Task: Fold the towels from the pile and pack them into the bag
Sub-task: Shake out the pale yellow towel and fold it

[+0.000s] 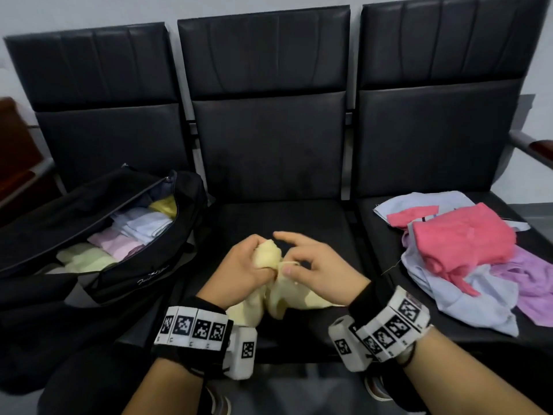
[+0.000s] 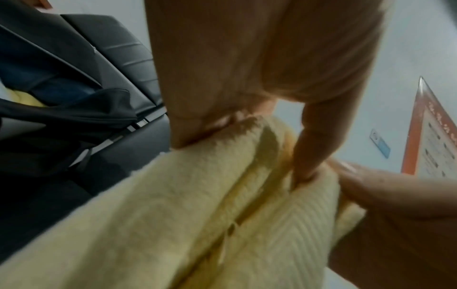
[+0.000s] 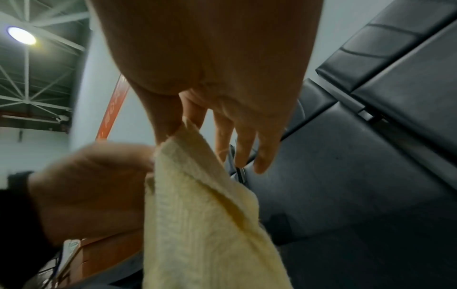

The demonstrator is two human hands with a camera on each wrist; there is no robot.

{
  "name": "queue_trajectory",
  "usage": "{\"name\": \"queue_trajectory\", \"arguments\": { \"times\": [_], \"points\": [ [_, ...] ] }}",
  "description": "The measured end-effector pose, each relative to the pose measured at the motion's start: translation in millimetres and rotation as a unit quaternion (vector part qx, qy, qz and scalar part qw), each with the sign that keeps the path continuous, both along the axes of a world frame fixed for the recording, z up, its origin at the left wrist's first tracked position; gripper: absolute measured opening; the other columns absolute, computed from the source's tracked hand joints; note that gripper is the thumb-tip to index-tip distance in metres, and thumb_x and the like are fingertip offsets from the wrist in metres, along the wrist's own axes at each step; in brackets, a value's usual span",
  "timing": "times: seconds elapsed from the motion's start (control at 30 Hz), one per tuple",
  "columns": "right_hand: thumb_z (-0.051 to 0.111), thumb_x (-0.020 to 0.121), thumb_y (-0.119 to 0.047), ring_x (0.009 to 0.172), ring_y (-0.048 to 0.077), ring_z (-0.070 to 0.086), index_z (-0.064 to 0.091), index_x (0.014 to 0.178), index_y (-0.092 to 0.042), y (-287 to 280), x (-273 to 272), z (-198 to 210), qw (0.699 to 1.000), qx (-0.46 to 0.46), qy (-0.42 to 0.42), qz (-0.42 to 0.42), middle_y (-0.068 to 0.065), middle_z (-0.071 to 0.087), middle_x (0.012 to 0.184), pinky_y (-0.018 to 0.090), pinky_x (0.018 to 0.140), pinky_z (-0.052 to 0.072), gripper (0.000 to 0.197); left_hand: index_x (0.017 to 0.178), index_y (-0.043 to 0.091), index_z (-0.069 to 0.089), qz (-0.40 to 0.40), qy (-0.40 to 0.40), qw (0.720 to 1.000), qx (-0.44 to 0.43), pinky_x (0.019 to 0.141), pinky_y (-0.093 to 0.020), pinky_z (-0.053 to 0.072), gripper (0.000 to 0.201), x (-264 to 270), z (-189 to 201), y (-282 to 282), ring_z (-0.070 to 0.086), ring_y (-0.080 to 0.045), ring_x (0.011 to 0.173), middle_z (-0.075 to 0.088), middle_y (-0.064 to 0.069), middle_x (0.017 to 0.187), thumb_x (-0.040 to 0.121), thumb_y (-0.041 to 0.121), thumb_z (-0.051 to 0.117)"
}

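Both hands meet over the front edge of the middle seat (image 1: 278, 217), each gripping the same pale yellow towel (image 1: 287, 292). Curled round a bunched part of the cloth, the left hand (image 1: 239, 271) has its fingers wrapped over the top of the wad and its thumb pressed against it. Beside it and touching, the right hand (image 1: 317, 265) pinches a corner of the towel between thumb and forefinger (the other fingers stand spread and free above the seat, as the right wrist view shows plainly). Below the hands the rest of the towel hangs in loose folds towards the seat's front edge.

On the left seat lies the black bag (image 1: 98, 235), unzipped, with folded towels (image 1: 119, 238) in pale green, pink, white and yellow packed in a row inside. On the right seat, near its front edge, sits the pile (image 1: 460, 259) of unfolded towels: a pink one on top, light blue and lilac ones beneath and around it. Marker bands (image 1: 191, 327) are strapped round both wrists.
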State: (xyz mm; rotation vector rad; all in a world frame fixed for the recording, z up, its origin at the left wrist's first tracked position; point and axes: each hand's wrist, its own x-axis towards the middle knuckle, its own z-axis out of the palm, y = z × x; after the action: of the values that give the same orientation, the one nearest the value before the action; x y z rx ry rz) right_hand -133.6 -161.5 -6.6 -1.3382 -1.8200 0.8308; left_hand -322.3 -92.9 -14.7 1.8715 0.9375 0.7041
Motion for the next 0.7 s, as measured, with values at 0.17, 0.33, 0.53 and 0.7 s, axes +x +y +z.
{"name": "queue_trajectory", "arguments": {
  "times": [0.17, 0.33, 0.53, 0.7],
  "points": [
    [0.067, 0.092, -0.019, 0.086, 0.019, 0.06, 0.071, 0.079, -0.01, 1, 3, -7, 1.0, 0.003, 0.028, -0.012, -0.002, 0.06, 0.097, 0.041, 0.08, 0.05, 0.016, 0.106, 0.023, 0.068, -0.042, -0.016, 0.998, -0.034, 0.073, -0.02, 0.051, 0.028, -6, 6, -6, 0.064, -0.004, 0.083, 0.07, 0.007, 0.093, 0.078, 0.026, 0.064],
    [0.067, 0.092, -0.019, 0.085, 0.011, 0.058, 0.07, 0.076, -0.017, 1, 13, -5, 0.996, 0.07, -0.023, -0.044, -0.011, 0.055, 0.096, 0.019, 0.076, 0.044, 0.016, 0.091, 0.03, 0.067, -0.039, 0.046, 0.998, 0.016, 0.073, -0.031, 0.055, 0.014, -13, 1, -1, 0.066, -0.015, 0.08, 0.07, 0.005, 0.088, 0.086, 0.018, 0.069],
    [0.067, 0.091, -0.015, 0.091, 0.011, 0.058, 0.068, 0.075, -0.017, -1, 24, -11, 0.99, 0.088, -0.048, -0.101, -0.014, 0.055, 0.099, 0.017, 0.082, 0.044, 0.017, 0.083, 0.029, 0.059, 0.024, 0.082, 0.995, 0.048, 0.065, -0.021, 0.049, 0.017, -17, -16, 4, 0.06, -0.003, 0.068, 0.066, 0.011, 0.08, 0.082, 0.022, 0.074],
    [0.068, 0.091, -0.014, 0.085, 0.008, 0.058, 0.069, 0.075, -0.016, -5, 30, -19, 0.992, 0.067, -0.059, -0.093, -0.013, 0.056, 0.091, 0.013, 0.079, 0.041, 0.016, 0.08, 0.029, 0.051, 0.086, 0.074, 0.991, 0.071, 0.056, -0.015, 0.041, 0.02, -21, -26, 10, 0.048, -0.002, 0.057, 0.055, 0.017, 0.062, 0.089, 0.026, 0.069]
  ]
}}
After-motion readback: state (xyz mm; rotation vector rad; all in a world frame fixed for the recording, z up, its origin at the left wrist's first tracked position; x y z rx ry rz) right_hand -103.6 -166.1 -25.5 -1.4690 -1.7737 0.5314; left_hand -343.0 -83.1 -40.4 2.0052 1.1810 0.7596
